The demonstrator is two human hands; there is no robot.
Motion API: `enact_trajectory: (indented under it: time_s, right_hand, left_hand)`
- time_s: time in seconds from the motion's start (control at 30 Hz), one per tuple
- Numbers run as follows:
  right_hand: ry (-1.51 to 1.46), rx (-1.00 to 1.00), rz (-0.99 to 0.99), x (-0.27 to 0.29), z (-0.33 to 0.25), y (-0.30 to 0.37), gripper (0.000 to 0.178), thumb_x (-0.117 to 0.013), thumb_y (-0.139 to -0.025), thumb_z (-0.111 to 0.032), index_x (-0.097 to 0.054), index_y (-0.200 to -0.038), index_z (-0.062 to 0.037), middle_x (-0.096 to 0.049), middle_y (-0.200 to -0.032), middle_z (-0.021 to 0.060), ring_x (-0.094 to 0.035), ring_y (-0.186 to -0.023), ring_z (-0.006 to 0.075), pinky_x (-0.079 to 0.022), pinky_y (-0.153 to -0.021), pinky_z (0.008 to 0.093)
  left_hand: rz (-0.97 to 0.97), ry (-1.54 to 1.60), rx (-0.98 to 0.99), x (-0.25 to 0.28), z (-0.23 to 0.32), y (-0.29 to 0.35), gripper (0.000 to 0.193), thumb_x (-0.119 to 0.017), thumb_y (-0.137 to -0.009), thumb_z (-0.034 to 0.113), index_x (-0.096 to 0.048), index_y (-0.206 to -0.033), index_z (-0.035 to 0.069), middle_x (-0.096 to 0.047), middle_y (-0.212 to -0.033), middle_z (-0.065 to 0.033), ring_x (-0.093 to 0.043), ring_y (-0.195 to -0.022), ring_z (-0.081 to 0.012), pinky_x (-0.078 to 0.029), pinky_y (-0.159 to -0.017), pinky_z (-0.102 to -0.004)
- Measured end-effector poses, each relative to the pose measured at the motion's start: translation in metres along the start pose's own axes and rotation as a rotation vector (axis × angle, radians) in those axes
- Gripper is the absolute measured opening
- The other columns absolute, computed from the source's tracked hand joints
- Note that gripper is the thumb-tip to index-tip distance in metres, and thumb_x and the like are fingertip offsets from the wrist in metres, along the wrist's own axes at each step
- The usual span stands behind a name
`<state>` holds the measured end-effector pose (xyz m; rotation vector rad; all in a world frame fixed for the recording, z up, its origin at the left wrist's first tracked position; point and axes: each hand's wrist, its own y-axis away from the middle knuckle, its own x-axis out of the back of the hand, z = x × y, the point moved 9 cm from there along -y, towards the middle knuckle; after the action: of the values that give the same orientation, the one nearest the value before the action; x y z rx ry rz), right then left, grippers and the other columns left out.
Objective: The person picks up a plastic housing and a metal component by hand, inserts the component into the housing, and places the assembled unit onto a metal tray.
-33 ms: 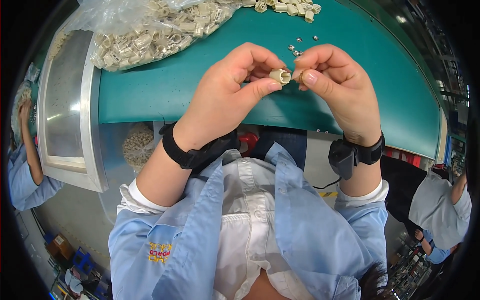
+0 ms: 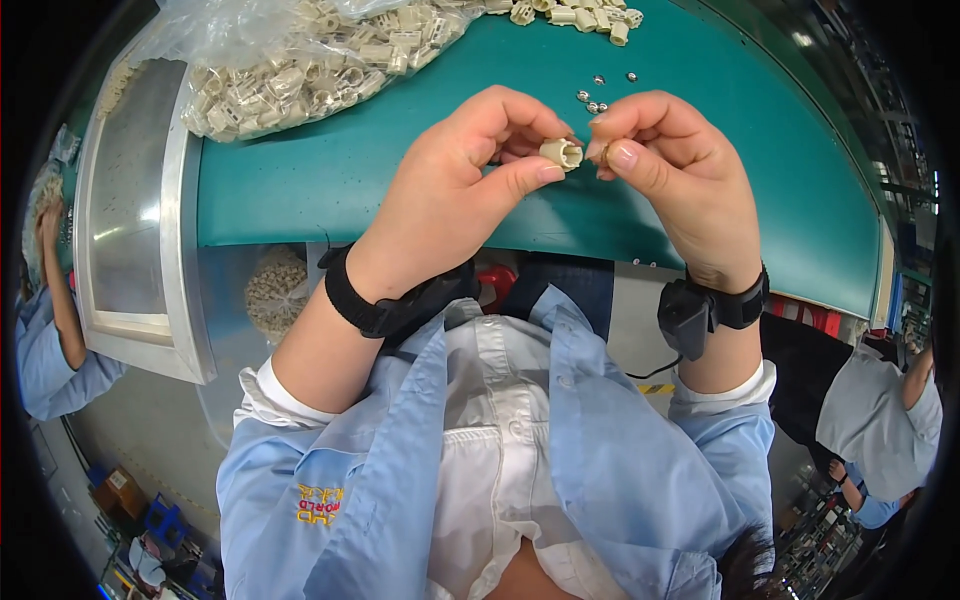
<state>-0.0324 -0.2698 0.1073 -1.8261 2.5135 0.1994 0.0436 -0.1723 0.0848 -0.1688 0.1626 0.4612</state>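
Between its thumb and fingertips my left hand (image 2: 492,150) pinches a small cream plastic sleeve (image 2: 562,153), a short hollow part whose notched open end faces right. Just right of that end, my right hand (image 2: 665,150) has thumb and index finger pressed together. Whatever lies in that pinch is mostly covered by the fingertips and cannot be made out. A narrow gap separates the right fingertips from the sleeve. Both hands are raised over the green tabletop (image 2: 330,200). Beyond the right fingers lie several small shiny metal pieces (image 2: 592,105).
A clear plastic bag (image 2: 290,95) full of cream parts lies at the far left. More loose cream parts (image 2: 580,15) are heaped at the far edge. A metal-framed panel (image 2: 135,220) stands left of the table. Other people in blue work at both sides.
Hardly anything differs. My right hand has shifted very slightly; the left hand and the sleeve stay in place.
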Motion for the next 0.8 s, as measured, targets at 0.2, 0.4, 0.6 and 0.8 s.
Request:
enact_trajectory:
  time_s: [0.2,0.4,0.6,0.8]
  right_hand:
    - [-0.170,0.058,-0.025,0.001,0.006,-0.001,0.010,-0.059,-0.084,-0.006,-0.055,-0.093,-0.0022,-0.058,-0.087,0.0036,-0.053,-0.078,0.0106,-0.043,-0.069,0.0225]
    - [0.229,0.064,0.103,-0.006,-0.008,0.011,0.010,-0.055,-0.084,0.000,-0.055,-0.094,-0.0011,-0.057,-0.088,0.0028,-0.051,-0.077,0.0077,-0.042,-0.068,0.0191]
    - [0.392,0.129,0.126,-0.013,-0.011,0.014,0.011,-0.055,-0.083,0.003,-0.054,-0.093,0.0000,-0.056,-0.088,0.0009,-0.050,-0.079,0.0051,-0.040,-0.068,0.0175]
    - [0.349,0.080,0.084,-0.016,-0.006,0.012,0.010,-0.055,-0.083,0.002,-0.053,-0.092,-0.0007,-0.053,-0.085,-0.0011,-0.049,-0.078,0.0042,-0.041,-0.068,0.0175]
  left_hand:
    - [-0.068,-0.039,0.039,0.000,-0.001,0.001,0.022,-0.057,-0.085,-0.001,-0.049,-0.105,0.000,-0.058,-0.100,-0.0063,-0.056,-0.094,-0.0118,-0.045,-0.084,-0.0241]
    - [-0.081,-0.042,0.026,-0.004,-0.001,0.004,0.023,-0.057,-0.084,-0.001,-0.050,-0.106,0.000,-0.058,-0.100,-0.0061,-0.056,-0.094,-0.0118,-0.045,-0.084,-0.0240]
    - [-0.030,-0.002,-0.014,-0.003,0.000,0.006,0.019,-0.057,-0.083,-0.001,-0.056,-0.102,0.002,-0.060,-0.093,-0.0025,-0.057,-0.086,-0.0093,-0.046,-0.078,-0.0226]
    - [-0.033,-0.040,-0.023,-0.003,0.001,0.007,0.017,-0.058,-0.082,-0.001,-0.057,-0.098,0.001,-0.060,-0.091,-0.0032,-0.058,-0.084,-0.0102,-0.047,-0.077,-0.0227]
